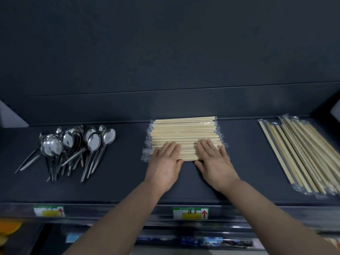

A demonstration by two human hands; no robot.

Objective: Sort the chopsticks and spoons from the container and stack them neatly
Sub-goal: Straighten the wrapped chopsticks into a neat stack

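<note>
Head: chopstick stack [184, 133] under left hand [164, 167], right hand [215, 167]

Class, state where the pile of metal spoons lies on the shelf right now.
In the head view the spoons lie heaped at the left of the dark shelf, well apart from the middle chopstick stack.

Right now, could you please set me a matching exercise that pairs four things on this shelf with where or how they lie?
Things:
1. metal spoons
2. chopstick stack
3. wrapped chopsticks
4. middle label

Places or states:
A. on the front edge of the shelf
B. heaped at the left
C. at the right, lying at a slant
D. in the middle, pressed by the left hand and right hand

Pairs: 1-B, 2-D, 3-C, 4-A.
</note>
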